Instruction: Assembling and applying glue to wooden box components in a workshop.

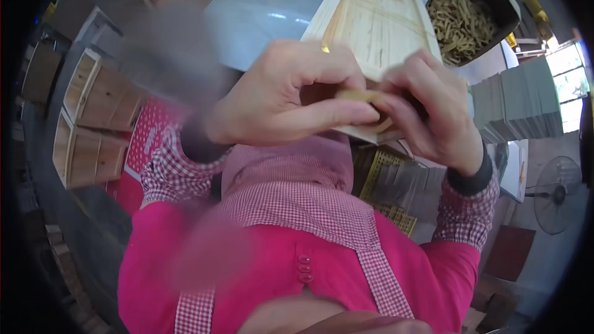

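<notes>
Tan, blurred strip (359, 95) lies between the left fingers (337, 113) and right fingers (403, 117), both sets pinched narrowly on it.

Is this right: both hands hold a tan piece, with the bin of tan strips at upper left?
Wrong side: the head view shows the bin of tan strips at upper right. The left hand and right hand hold a tan piece.

No text, labels or numbers legible; pale marks (150, 140) on red patterned sheet (159, 117) perhaps lettering, too blurred.
</notes>
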`<act>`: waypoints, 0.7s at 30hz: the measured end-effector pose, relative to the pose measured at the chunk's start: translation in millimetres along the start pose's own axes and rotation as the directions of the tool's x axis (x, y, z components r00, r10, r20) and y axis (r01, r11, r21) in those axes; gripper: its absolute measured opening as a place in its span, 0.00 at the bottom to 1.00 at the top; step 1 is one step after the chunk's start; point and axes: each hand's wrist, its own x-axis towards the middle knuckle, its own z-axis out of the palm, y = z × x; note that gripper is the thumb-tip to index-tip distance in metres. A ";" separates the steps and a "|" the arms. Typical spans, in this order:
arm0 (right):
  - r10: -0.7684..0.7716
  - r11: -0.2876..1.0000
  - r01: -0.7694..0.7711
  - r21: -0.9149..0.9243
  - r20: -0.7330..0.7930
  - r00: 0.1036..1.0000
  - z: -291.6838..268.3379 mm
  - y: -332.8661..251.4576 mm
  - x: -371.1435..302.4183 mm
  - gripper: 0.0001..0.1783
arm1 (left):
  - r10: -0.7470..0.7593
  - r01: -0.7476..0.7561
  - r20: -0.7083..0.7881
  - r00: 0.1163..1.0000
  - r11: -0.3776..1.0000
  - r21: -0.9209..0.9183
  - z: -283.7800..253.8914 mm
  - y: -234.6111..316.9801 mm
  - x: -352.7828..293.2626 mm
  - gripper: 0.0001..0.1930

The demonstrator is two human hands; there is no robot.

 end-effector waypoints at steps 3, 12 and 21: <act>0.014 1.000 -0.014 0.006 0.028 1.000 13.1 -12.2 -28.9 0.07 | -0.327 0.567 0.476 0.816 0.295 -0.769 8.6 21.7 -23.3 0.10; 0.297 0.868 -0.390 -0.307 -0.309 0.904 -25.9 18.8 -164.1 0.09 | 0.019 -0.050 0.097 0.995 0.945 0.323 -36.0 -41.9 -66.1 0.08; 0.353 0.740 -0.420 -0.525 -0.228 0.907 101.7 58.2 -213.6 0.03 | -0.153 -0.018 0.260 0.953 0.831 0.556 53.4 -90.4 -164.6 0.16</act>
